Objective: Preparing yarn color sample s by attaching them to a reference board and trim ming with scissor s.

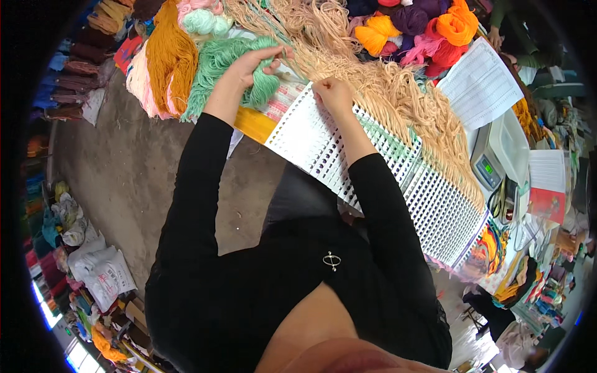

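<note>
My left hand is over a mint-green yarn skein, its fingers curled round some of the green strands. My right hand is closed in a pinch at the upper left part of a white card with rows of punched holes; whatever its fingertips grip is hidden. Peach-coloured yarn strands hang in rows from the far edge of the punched cards and spread across the table. Pale green strands lie in part of the rows just right of my right hand.
Mustard yarn hangs at the table's left end. Bright skeins are heaped at the far side. To the right are a printed sheet and a digital scale. White sacks stand at the left. Another person's arm shows at far right.
</note>
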`<state>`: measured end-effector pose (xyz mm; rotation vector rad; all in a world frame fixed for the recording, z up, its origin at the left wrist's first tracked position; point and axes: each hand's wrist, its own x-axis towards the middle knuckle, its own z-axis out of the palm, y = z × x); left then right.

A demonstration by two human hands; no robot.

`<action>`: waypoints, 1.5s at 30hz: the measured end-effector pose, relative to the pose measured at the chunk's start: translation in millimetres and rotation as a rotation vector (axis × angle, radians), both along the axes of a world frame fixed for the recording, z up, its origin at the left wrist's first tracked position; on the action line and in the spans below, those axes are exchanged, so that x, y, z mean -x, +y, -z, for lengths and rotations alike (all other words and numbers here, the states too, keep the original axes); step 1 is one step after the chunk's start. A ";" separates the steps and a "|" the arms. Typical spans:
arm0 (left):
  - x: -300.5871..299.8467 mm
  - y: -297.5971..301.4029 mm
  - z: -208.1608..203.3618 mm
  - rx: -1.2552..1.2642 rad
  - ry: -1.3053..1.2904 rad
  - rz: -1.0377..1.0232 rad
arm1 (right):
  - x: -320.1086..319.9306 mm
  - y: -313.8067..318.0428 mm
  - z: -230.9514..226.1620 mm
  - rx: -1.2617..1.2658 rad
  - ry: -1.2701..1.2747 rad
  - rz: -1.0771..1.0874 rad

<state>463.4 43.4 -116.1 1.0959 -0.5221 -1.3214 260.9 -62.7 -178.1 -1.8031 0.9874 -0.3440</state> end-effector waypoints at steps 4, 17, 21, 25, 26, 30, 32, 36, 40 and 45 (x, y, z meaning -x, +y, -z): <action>7.9 0.9 -10.0 -0.054 -0.140 -0.055 | -0.1 1.1 4.5 -0.012 -0.027 0.003; -6.8 12.3 -35.7 0.205 0.260 0.055 | 1.7 1.3 -2.1 -0.123 -0.098 -0.022; 47.8 -6.9 -12.8 -0.148 -0.291 0.168 | 7.3 -8.8 0.4 -0.484 -0.417 -0.005; 58.4 -17.3 32.9 -0.447 -0.615 0.293 | 5.6 -2.9 -7.5 -0.462 -0.357 -0.021; 48.4 -16.3 32.2 -0.519 -0.690 0.203 | 7.1 -1.3 -7.8 -0.353 -0.291 -0.051; -12.0 4.6 -28.9 -0.337 -0.005 -0.325 | 9.4 -3.9 -5.2 -0.036 0.024 -0.092; -120.5 27.7 -12.4 -0.224 0.371 -0.269 | -4.1 7.1 -7.7 -0.030 0.002 -0.132; -180.2 16.3 -44.5 0.014 0.368 -0.264 | 1.6 -2.9 2.8 -0.085 -0.022 -0.095; -156.2 -4.0 -40.8 0.047 -0.302 -0.594 | 1.1 -2.5 3.5 -0.093 -0.011 -0.097; -105.1 -14.2 -22.7 -0.590 -1.213 -0.414 | 5.1 -6.5 4.3 -0.016 -0.020 -0.109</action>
